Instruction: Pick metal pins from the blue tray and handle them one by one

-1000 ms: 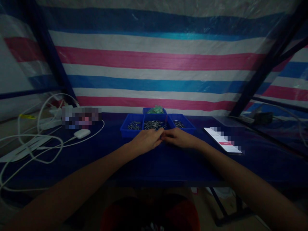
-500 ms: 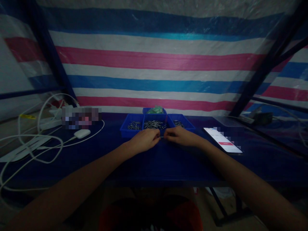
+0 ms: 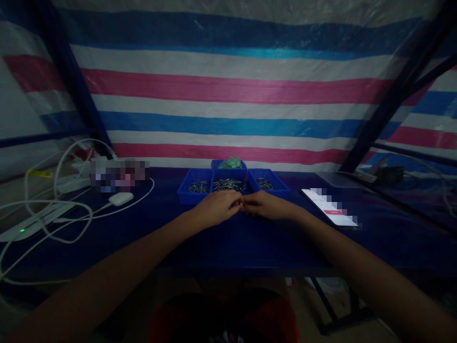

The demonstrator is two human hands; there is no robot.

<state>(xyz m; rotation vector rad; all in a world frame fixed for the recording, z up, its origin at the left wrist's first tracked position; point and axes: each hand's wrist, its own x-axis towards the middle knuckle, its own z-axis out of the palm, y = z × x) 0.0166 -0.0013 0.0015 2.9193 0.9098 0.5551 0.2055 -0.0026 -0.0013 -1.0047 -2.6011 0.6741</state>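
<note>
In the head view, my left hand (image 3: 216, 208) and my right hand (image 3: 270, 205) meet fingertip to fingertip above the blue table. Both are closed in a pinch. A tiny shiny metal piece (image 3: 242, 204) shows between the fingertips; most of it is hidden. Just beyond my hands stand a left blue bin (image 3: 187, 196), a middle bin and a right blue bin (image 3: 278, 182). Small slim metal parts (image 3: 227, 184) lie heaped in the middle one, and similar parts lie in the other two. Behind them, another blue bin (image 3: 214, 165) holds a green plastic bundle (image 3: 231, 163).
On the blue table (image 3: 232, 252), a lit phone (image 3: 330, 208) lies to the right. At left are looped white cables (image 3: 91, 216), a white adapter (image 3: 121, 198) and a flat white device (image 3: 39, 223) with a green light. A striped sheet (image 3: 232, 90) hangs behind, between dark posts.
Half a second ago my hands were slightly apart, with a thin metal piece spanning the gap. They are together again now, much as a second ago. A green light shows on the white device.
</note>
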